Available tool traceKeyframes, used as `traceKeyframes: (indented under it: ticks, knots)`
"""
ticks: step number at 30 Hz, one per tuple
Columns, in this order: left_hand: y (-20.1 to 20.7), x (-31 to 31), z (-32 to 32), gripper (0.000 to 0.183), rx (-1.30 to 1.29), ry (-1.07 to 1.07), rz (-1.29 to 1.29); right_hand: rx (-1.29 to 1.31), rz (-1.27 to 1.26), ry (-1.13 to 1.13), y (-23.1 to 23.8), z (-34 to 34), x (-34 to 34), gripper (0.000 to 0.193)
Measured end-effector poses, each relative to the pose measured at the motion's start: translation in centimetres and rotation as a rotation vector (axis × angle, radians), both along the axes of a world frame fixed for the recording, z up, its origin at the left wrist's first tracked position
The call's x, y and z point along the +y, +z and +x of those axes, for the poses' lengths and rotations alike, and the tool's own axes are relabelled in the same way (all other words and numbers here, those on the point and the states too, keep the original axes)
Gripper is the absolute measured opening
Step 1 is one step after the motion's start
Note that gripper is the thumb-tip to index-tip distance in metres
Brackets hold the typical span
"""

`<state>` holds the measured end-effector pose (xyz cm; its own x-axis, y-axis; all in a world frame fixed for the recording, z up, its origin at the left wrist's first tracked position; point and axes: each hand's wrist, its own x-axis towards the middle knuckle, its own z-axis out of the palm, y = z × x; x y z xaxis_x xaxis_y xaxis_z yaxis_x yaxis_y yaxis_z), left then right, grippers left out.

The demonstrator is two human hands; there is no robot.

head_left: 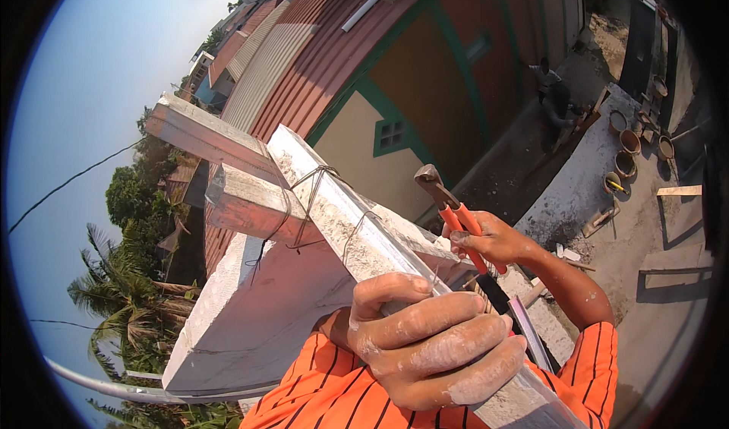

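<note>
My left hand [440, 342] is wrapped over a long, white-crusted beam [334, 201] that runs diagonally up and away to the left; dust covers its fingers. In my right hand [493, 243], just beyond the beam's right side, is a pair of pincers [456, 209]. Their orange handles are in my grip and the metal head points up and left, touching nothing. Thin dark wire [315, 175] is looped around the beam where two shorter beams [247, 205] meet it. Another wire loop [358, 228] crosses the beam nearer my left hand.
I am high up. Below on the right lie a paved yard, several buckets [629, 142] and two people [558, 102]. A corrugated roof [296, 80] spans the far side. A large white slab [250, 315] stands under the beams at left; palms [125, 292] grow beyond.
</note>
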<state>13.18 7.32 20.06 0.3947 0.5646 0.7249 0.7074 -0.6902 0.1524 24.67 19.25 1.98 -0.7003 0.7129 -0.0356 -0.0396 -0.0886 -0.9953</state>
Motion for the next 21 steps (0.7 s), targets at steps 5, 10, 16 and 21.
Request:
traceKeyframes:
  ticks: [5, 10, 16, 21]
  knots:
    - [0.5, -0.2, -1.0, 0.016, -0.059, -0.085, 0.137, 0.182, -0.151, -0.056, 1.1, -1.1, -4.8, 0.034]
    - [-0.3, 1.3, -0.1, 0.012, -0.12, -0.192, 0.158, 0.305, -0.164, -0.312, -1.2, 0.5, -8.1, 0.036]
    - [0.2, 1.9, 0.0, 0.011, -0.209, -0.281, 0.27, 0.056, -0.24, -0.277, -2.5, 2.3, -12.6, 0.039]
    - [-1.7, 1.6, 0.7, 0.011, -0.322, -0.236, 0.326, -0.049, -0.264, -0.278, -4.0, 1.8, -14.2, 0.041]
